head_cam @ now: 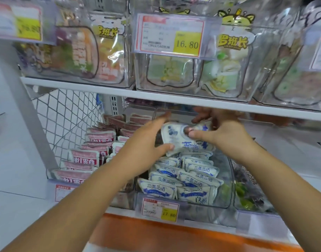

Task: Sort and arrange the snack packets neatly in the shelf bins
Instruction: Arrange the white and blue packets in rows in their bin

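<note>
A white-and-blue snack packet [178,140] is held between both hands just above the middle clear bin [229,186] on the lower shelf, under the white shelf board [156,96]. The left hand [147,142] is clamped on the packet's left edge, with the thumb below and the fingers laid along its side. The right hand [227,132] is clamped on its upper right part, with the thumb pressed on the printed face and the fingers curled behind. In the bin beneath, more blue-and-white packets [185,179] are stacked in overlapping rows, faces up. In the neighbouring bin on the left, pink packets [87,158] are stacked likewise. A price tag [160,210] is fixed to the middle bin's front. Green and dark packets [247,195] are seen in the bin to the right. Large pouches [227,57] are stood in clear bins on the upper shelf.
</note>
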The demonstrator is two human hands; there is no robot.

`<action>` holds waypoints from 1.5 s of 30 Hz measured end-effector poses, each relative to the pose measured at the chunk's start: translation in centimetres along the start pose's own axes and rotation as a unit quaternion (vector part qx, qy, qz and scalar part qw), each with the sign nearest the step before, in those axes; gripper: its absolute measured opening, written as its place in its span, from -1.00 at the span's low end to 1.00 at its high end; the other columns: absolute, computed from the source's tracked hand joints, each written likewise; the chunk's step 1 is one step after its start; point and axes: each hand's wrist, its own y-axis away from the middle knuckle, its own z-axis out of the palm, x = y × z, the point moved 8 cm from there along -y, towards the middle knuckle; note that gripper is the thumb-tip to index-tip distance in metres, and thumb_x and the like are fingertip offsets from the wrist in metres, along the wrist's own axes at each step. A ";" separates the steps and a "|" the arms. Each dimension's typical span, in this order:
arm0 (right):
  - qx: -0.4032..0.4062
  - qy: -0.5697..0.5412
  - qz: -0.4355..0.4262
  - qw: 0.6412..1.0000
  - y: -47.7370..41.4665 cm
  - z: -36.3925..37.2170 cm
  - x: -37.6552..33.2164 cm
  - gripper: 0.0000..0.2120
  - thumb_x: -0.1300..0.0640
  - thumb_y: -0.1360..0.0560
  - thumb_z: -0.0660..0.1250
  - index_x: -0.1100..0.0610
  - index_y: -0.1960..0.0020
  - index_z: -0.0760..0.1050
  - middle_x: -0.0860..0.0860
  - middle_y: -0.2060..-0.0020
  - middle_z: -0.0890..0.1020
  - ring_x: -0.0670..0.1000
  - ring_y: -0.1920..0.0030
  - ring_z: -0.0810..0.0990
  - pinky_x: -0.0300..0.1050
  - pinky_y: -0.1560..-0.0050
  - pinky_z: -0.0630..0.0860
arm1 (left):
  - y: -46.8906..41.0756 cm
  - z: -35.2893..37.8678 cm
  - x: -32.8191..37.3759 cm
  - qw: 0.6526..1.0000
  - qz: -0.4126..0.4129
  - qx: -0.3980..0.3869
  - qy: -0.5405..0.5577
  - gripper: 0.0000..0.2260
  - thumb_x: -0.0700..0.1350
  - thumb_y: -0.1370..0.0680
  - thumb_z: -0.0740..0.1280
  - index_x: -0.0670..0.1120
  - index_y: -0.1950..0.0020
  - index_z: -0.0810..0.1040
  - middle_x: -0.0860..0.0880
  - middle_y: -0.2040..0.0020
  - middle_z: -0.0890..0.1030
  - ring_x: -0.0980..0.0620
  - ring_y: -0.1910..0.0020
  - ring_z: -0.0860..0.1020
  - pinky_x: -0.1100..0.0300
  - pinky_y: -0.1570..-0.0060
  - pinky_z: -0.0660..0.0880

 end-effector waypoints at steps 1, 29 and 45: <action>-0.017 -0.029 -0.004 0.999 0.7 1.0 -0.3 -0.55 0.02 -0.28 0.58 -0.03 -0.11 0.51 -0.05 0.04 0.65 -0.04 0.05 0.62 -0.31 0.17 0.50 | 0.4 0.0 -0.5 1.000 -0.001 -0.009 0.005 -0.46 -0.01 -0.49 0.44 0.19 -0.43 0.33 0.10 -0.28 0.54 0.15 -0.16 0.52 0.17 -0.19 0.45; -0.262 0.395 -0.154 0.867 2.5 10.6 -1.0 -0.73 0.01 -0.48 0.40 0.02 0.23 0.32 -0.07 0.29 0.45 0.03 0.19 0.46 -0.10 0.29 0.31 | 7.4 2.0 0.2 0.932 0.224 -0.085 -0.273 -0.66 0.10 -0.56 0.13 0.03 -0.16 0.60 0.11 0.02 0.63 0.09 -0.03 0.53 0.26 -0.13 0.33; -0.338 0.271 -0.063 0.899 1.8 10.6 1.8 -0.84 0.01 -0.54 0.34 -0.05 0.22 0.52 -0.13 0.37 0.52 -0.19 0.36 0.44 -0.26 0.27 0.36 | 6.9 2.0 -0.3 0.932 0.214 -0.109 -0.270 -0.66 0.13 -0.52 0.21 0.06 -0.22 0.56 0.13 -0.05 0.60 0.11 -0.09 0.46 0.23 -0.14 0.41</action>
